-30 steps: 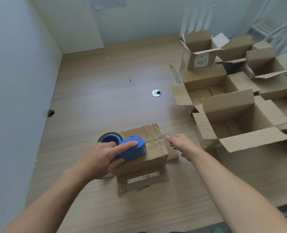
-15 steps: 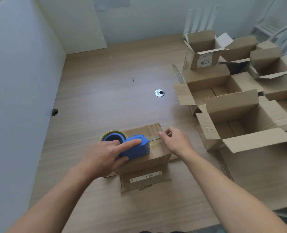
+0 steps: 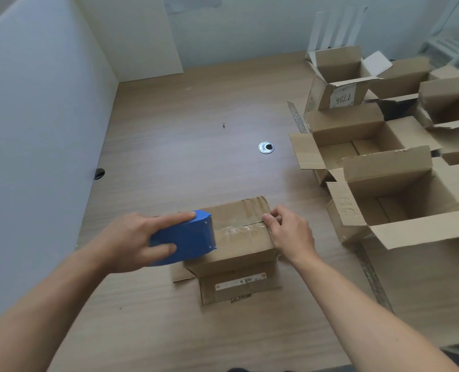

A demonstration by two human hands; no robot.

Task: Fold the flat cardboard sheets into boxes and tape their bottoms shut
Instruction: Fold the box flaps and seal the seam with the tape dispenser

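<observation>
A small cardboard box (image 3: 239, 245) stands upside down on the wooden table (image 3: 185, 157), its bottom flaps closed on top. Clear tape (image 3: 236, 232) runs along the seam between the flaps. My left hand (image 3: 131, 242) grips a blue tape dispenser (image 3: 188, 240), index finger stretched along its top, and the dispenser's toothed front sits on the box's left part over the seam. My right hand (image 3: 287, 232) rests at the box's right top edge, thumb pressing the tape end there. The box's lower flaps (image 3: 236, 285) lie spread on the table.
Several open, assembled cardboard boxes (image 3: 389, 183) crowd the table's right side, one with a label reading 7786 (image 3: 342, 99). A metal cable grommet (image 3: 266, 147) is set in the table centre. White partition walls (image 3: 35, 130) close off the left and back.
My right hand moved in from beside the box onto its right top edge. The dispenser swung over so the tape roll is now hidden behind my left hand.
</observation>
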